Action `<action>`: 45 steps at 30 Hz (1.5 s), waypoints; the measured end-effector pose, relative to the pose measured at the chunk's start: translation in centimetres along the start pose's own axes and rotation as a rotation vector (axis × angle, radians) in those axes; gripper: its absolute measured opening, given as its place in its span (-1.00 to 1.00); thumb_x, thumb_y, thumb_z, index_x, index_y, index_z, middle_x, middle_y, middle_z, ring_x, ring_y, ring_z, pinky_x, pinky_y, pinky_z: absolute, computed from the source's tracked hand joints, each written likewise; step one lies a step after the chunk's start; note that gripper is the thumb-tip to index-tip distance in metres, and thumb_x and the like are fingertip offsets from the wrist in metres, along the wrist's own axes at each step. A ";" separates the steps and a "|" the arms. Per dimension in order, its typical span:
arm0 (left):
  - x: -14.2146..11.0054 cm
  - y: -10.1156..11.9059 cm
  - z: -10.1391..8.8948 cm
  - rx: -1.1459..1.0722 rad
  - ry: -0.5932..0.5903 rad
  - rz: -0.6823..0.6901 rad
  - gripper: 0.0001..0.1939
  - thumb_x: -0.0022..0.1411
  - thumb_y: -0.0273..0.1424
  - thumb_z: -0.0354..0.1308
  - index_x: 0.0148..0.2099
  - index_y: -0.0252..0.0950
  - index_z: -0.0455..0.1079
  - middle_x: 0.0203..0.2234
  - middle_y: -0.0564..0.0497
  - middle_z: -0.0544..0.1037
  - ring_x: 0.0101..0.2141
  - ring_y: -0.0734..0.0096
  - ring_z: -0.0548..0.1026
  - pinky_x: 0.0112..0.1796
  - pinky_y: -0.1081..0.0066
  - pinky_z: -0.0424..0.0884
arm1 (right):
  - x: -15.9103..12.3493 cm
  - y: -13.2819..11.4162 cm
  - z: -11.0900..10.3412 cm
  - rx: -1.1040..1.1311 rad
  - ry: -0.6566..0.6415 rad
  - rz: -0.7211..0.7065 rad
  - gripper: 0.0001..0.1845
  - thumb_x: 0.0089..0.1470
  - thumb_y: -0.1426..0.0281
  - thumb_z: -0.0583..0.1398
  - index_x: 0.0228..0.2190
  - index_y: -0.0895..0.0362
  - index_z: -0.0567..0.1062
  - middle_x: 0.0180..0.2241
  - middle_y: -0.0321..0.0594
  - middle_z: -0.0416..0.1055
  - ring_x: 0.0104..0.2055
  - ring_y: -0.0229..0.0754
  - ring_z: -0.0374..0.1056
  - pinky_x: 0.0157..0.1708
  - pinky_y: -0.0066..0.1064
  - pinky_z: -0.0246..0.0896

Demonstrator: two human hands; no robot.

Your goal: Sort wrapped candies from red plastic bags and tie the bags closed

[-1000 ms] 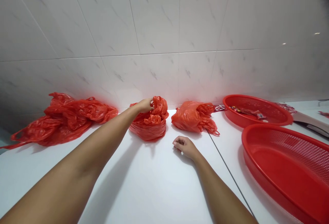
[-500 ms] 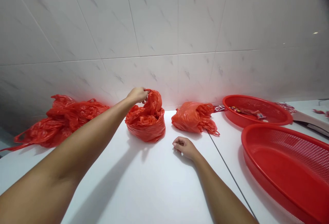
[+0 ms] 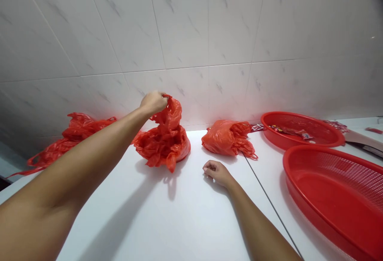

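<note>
My left hand (image 3: 153, 102) is closed on the top of a red plastic bag (image 3: 163, 141) and holds it up, so the bag hangs stretched with its bulging bottom still touching the white counter (image 3: 167, 221). My right hand (image 3: 216, 172) rests on the counter in a loose fist, with nothing visible in it. It lies just in front of a second, knotted red bag (image 3: 228, 137) that stands near the tiled wall.
A heap of loose red plastic bags (image 3: 68, 139) lies at the far left by the wall. Two red plastic baskets stand at the right: a large oval one (image 3: 335, 193) near me and a round one (image 3: 302, 130) behind it holding small wrapped items.
My left hand has risen and drawn the bag's top upward, pulling it up and slightly left. My right hand has stayed still on the counter.
</note>
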State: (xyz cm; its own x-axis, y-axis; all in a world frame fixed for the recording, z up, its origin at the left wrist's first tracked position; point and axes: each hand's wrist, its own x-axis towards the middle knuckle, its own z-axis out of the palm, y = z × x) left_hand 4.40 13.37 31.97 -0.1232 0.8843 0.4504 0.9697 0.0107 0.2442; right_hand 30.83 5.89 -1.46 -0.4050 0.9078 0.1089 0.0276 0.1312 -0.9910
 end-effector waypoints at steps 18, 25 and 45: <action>-15.2 -1.5 9.8 -0.373 -0.023 0.413 -0.57 0.44 -0.32 0.05 0.24 -0.17 0.56 0.28 -0.10 0.50 0.29 0.08 0.44 0.32 0.03 0.34 | -0.9 -1.5 1.0 -0.072 0.131 -0.167 -0.41 0.20 0.29 0.26 0.23 0.00 0.32 -0.24 -0.32 0.47 -0.48 -0.29 0.38 -0.50 -0.45 0.30; -22.2 0.3 14.9 -0.269 0.098 0.611 -0.54 0.45 -0.45 0.08 0.32 -0.06 0.47 0.37 -0.13 0.37 0.42 -0.07 0.24 0.35 -0.25 0.23 | -2.7 -4.4 2.2 -0.457 0.458 -0.816 -0.43 0.30 0.45 0.22 0.30 0.01 0.36 -0.46 -0.40 0.42 -0.54 -0.30 0.28 -0.46 -0.46 0.32; -14.8 -11.4 17.9 0.207 0.069 0.230 -0.53 0.24 -0.48 0.16 0.18 -0.35 0.56 0.47 -0.33 0.20 0.51 -0.22 -0.06 0.43 -0.24 -0.11 | -1.8 -4.9 -1.1 0.326 1.036 -0.394 -0.46 0.29 -0.13 0.18 -0.38 0.10 0.39 -0.49 -0.27 0.47 -0.55 -0.25 0.32 -0.54 -0.42 0.20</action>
State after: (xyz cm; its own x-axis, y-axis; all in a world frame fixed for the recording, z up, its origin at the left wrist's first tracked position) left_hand -1.08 8.53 7.10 0.0972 0.8410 0.5322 0.9953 -0.0847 -0.0479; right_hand 32.39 4.03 3.29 0.6149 0.7382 0.2773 -0.2327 0.5059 -0.8306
